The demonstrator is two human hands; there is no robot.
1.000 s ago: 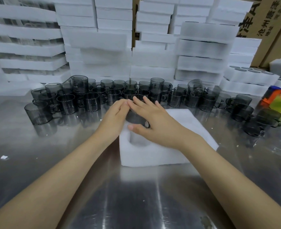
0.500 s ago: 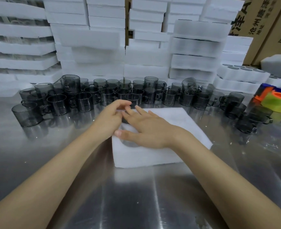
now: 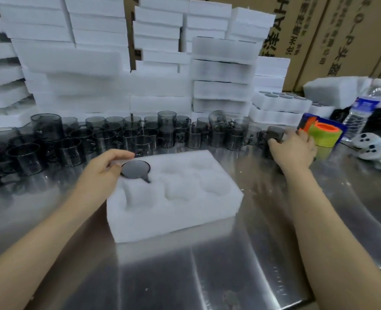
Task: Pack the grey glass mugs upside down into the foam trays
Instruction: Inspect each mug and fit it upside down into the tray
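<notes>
A white foam tray [image 3: 174,211] lies skewed on a steel table [image 3: 207,276], its 6 pockets in 2 rows of 3. 1 grey mug, the seated mug [image 3: 135,169], sits upside down in the far-left pocket, base up, handle pointing toward the tray's middle; the other 5 pockets stand open. The left hand [image 3: 100,173] lies at the tray's far-left corner, forefinger and thumb curled round that mug's base and pinching it. Off to the right, well apart from the tray, the right hand [image 3: 293,149] is blurred but closed over a loose mug [image 3: 274,134] at the end of the row of grey glass mugs [image 3: 127,135]. That row runs along the tray's far edge with only a narrow strip of steel between. Bare steel spreads from the tray's near edge between the 2 forearms, and a band of it separates the tray's right edge from the right arm. Stacks of foam trays [image 3: 91,63] wall the back, cardboard cartons [image 3: 308,30] behind them. A green-and-orange roll [image 3: 324,135], a water bottle [image 3: 362,110] and a dotted white glove [image 3: 373,146] crowd the right edge.
</notes>
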